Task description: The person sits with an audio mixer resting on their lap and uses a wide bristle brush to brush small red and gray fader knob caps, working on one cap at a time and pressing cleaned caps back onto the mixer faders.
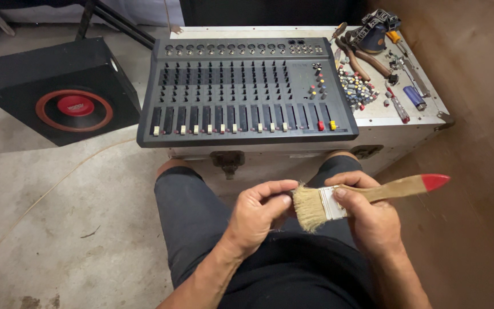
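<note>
My right hand (373, 220) grips a flat paintbrush (367, 197) around its metal ferrule; the wooden handle with a red tip points right. Its pale bristles point left, and the fingers of my left hand (258, 214) pinch and touch them. Both hands are above my lap in dark shorts. In front of my knees a grey audio mixer (247, 91) with rows of knobs and faders lies on a white case (293, 154).
Loose coloured knob caps (357, 88), pliers (367, 57), a screwdriver (398, 106), a blue lighter (414, 97) and other small tools lie on the case to the right of the mixer. A black speaker box with a red cone ring (58, 91) stands on the concrete floor at left.
</note>
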A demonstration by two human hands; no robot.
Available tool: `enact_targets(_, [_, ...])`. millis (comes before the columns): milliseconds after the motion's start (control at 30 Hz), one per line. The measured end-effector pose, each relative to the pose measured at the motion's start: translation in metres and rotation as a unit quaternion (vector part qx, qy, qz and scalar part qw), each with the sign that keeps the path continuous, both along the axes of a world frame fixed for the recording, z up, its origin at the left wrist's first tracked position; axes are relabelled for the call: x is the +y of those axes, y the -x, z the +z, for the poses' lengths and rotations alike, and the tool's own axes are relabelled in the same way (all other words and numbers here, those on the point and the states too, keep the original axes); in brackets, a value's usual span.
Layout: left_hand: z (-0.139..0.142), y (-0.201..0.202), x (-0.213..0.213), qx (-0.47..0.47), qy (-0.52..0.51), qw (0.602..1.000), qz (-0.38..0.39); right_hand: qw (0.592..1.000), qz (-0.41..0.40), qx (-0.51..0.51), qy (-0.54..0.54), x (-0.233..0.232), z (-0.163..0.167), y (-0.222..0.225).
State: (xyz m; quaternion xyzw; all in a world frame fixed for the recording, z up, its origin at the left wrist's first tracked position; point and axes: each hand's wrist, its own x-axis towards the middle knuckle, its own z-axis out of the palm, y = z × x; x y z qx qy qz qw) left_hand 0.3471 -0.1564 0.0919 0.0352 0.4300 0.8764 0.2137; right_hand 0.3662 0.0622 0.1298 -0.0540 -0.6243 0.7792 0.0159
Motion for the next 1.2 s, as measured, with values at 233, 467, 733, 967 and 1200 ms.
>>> enact_targets(233, [-0.005, 0.003, 0.0, 0.002, -0.057, 0.998, 0.015, 0.962, -0.128, 0.115, -0.211, -0.013, 0.008, -0.005])
enact_targets(467, [-0.013, 0.006, 0.002, -0.051, -0.088, 0.995, 0.024, 0.998, -0.018, 0.003, 0.06, 0.002, 0.006, 0.004])
enact_targets(733, [-0.032, 0.021, 0.008, -0.033, -0.053, 0.997, 0.041, 0.992, -0.123, 0.025, 0.002, -0.005, 0.002, 0.014])
enact_targets(967, [-0.04, 0.104, 0.037, 0.027, 0.054, 0.998, 0.026, 0.99, -0.129, -0.015, 0.05, 0.016, -0.01, 0.076])
enact_targets(1200, [-0.033, 0.186, 0.062, 0.089, 0.123, 0.987, 0.057, 0.986, -0.148, -0.037, 0.069, 0.034, -0.027, 0.144])
